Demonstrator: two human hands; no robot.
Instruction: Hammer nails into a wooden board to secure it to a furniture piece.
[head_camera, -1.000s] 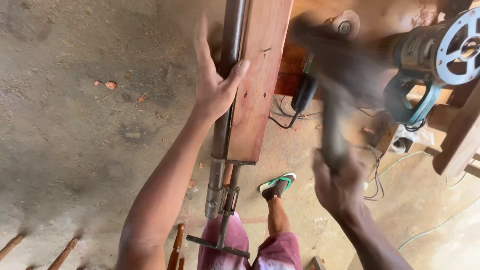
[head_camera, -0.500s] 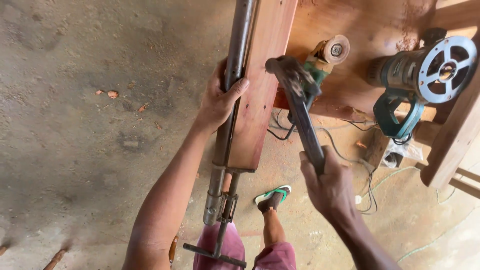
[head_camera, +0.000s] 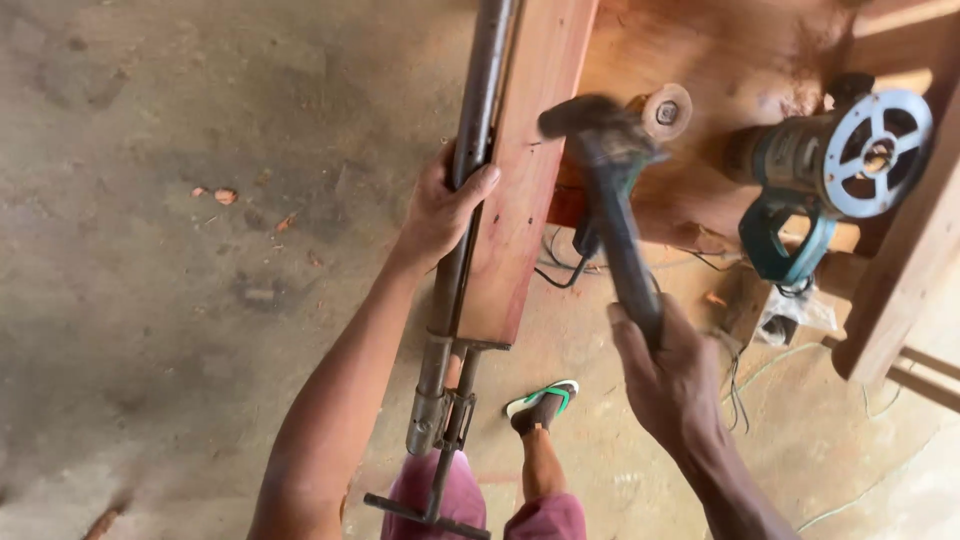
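Gripping the clamp (head_camera: 470, 170) bar, the left hand (head_camera: 440, 215) is closed around it beside the plank (head_camera: 525, 150). To the right, the right hand (head_camera: 670, 370) is closed on the hammer (head_camera: 610, 190) handle; its blurred head is far of the hand, near the grinder (head_camera: 655, 115).

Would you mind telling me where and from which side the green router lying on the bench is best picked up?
Probably by its green loop handle, coming from the bench's near edge. The router lies on its side on the bench, round base plate facing right, and the handle hangs free over the edge, open to a closing grip.
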